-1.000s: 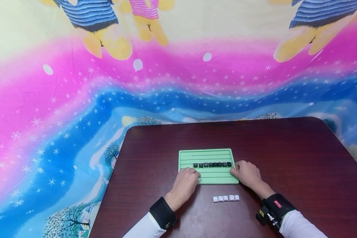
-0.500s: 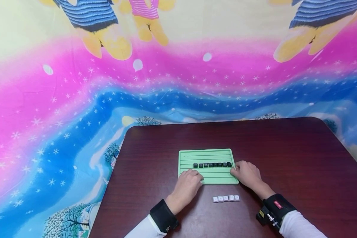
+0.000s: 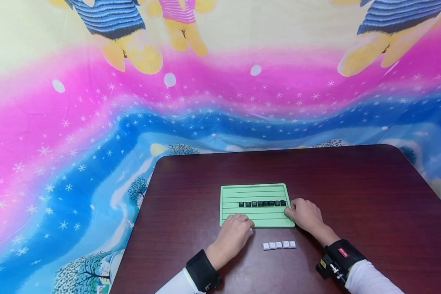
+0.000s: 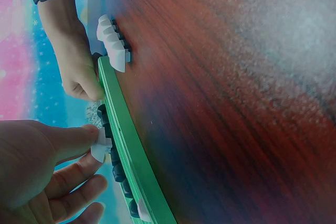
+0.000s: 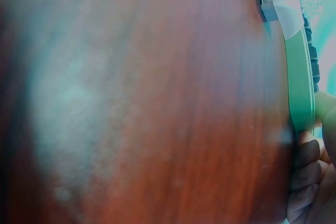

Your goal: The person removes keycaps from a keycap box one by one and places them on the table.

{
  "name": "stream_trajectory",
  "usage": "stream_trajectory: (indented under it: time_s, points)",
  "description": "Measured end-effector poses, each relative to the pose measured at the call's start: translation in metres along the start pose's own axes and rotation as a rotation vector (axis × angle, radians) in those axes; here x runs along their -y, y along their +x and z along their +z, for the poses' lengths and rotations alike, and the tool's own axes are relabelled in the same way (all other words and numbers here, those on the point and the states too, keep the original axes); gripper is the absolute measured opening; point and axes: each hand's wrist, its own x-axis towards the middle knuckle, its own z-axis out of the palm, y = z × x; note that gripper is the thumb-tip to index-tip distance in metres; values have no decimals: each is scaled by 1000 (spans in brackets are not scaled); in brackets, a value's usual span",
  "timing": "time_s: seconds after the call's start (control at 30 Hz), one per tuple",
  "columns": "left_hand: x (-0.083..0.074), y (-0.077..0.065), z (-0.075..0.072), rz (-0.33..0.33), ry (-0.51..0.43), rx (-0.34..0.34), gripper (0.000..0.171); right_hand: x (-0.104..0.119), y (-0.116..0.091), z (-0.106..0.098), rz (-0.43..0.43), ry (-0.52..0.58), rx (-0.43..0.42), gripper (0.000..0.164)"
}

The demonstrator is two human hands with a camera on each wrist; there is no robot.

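Note:
A light green tray [image 3: 257,188] with ridged rows lies on the table, a row of several black keycaps [image 3: 260,203] across its middle. My left hand [image 3: 234,232] is at the tray's near left edge. In the left wrist view its thumb and index finger pinch a white keycap [image 4: 100,146], while the other fingers are loosely bent. My right hand [image 3: 307,215] grips the tray's right edge between thumb and curled fingers. Nearer to me, several white keycaps [image 3: 279,245] stand in a row on the table. Another small white piece [image 4: 143,211] shows by the tray's edge, partly out of view.
The dark red-brown wooden table [image 3: 353,183] extends around the tray on all sides. Behind and to the left of it hangs a colourful printed cloth [image 3: 220,90]. Black bands [image 3: 202,269] with camera mounts are strapped to both wrists.
My left hand has slid toward me and slightly right, from over the tray to its near edge, and a white keycap now shows at its fingertips. The right hand and tray have stayed put.

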Motion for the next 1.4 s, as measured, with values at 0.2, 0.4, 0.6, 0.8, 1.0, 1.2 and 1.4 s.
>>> stream_trajectory:
  time_s: [0.2,0.4,0.6,0.8,1.0,1.2,1.4]
  points:
    - [-4,-2,1,1,-12,20,12,-1,1,1,9,-5,8,34]
    - [-7,-4,5,18,-9,19,13,-2,2,2,13,-14,14,33]
    - [-12,-5,7,36,-4,17,12,-2,2,2,4,-15,12,33]
    - [-14,-7,10,54,-20,10,8,-3,2,3,7,-13,10,32]
    - [-17,-10,12,66,-22,41,9,-3,2,4,6,-16,7,33]
    - [-21,-12,13,83,-22,44,9,-3,2,4,-4,-10,2,34]
    - [-23,-14,16,107,-21,43,9,-1,2,2,-2,-7,-7,34]
